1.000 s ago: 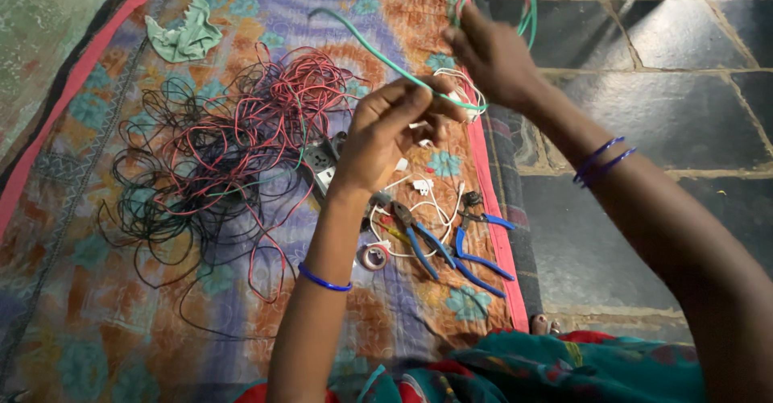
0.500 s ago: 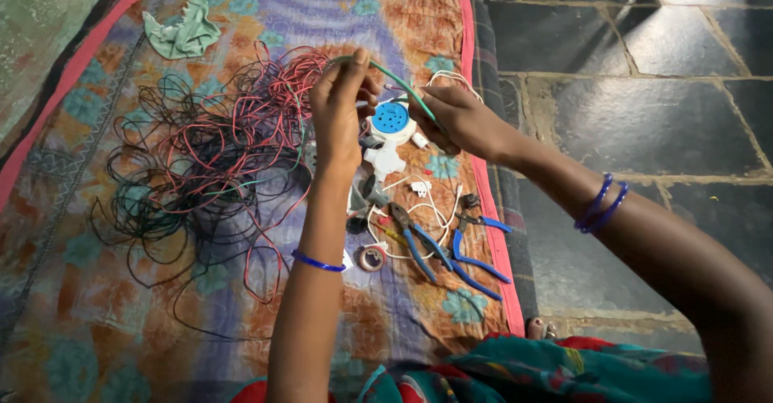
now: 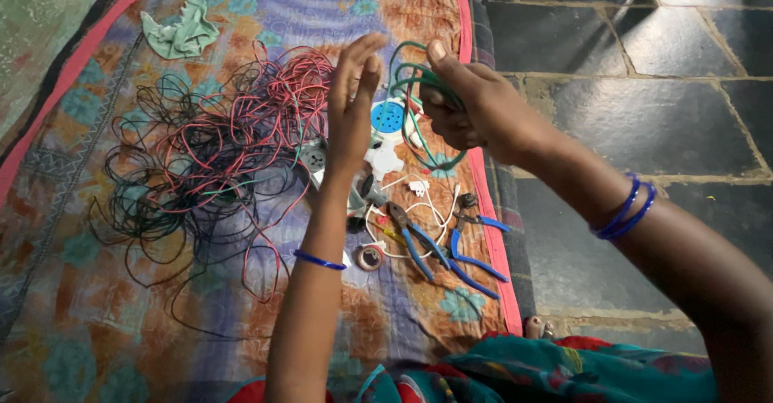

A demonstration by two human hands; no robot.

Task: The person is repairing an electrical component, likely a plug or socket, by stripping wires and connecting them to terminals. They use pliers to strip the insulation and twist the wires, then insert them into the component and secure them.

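Note:
My right hand is closed around loops of a green wire, held above the patterned cloth. My left hand is raised beside it with fingers straight and apart, touching or nearly touching the wire loops. Under the hands lies a white part with a round blue cap. A tangle of red and black wires spreads to the left of my left hand.
Blue-handled pliers and thin white wires lie near the cloth's right edge, with a small tape roll beside them. A crumpled green rag sits at the far left. Dark stone floor lies to the right.
The green wire has been gathered from a long strand into loops in my right hand. My left hand let go and opened, fingers now straight up.

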